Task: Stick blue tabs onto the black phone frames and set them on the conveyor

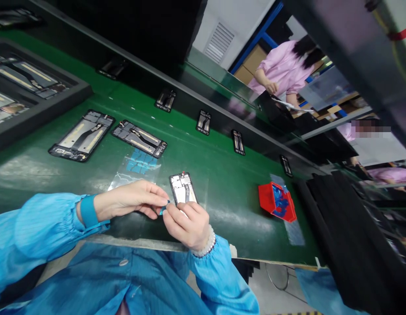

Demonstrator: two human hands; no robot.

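Between my two hands is a small blue film piece (163, 209), pinched by the fingertips on both sides. My left hand (137, 199) comes in from the left, thumb and forefinger closed on it. My right hand (188, 223), with a bead bracelet at the wrist, meets it from the other side, its fingers curled. Just beyond the right fingers lies an opened phone frame (181, 183), its lower end partly hidden by that hand. A clear sheet with blue film strips (142, 162) lies behind my left hand.
Two more phone frames (83, 135) lie at the left, near a black foam tray (71, 92) holding others. Several phone frames (203, 122) stand in a row along the back. At right sits a red bin (266, 199) with blue scraps inside, beside stacked black trays (347, 236). Co-workers in pink (284, 65) are beyond.
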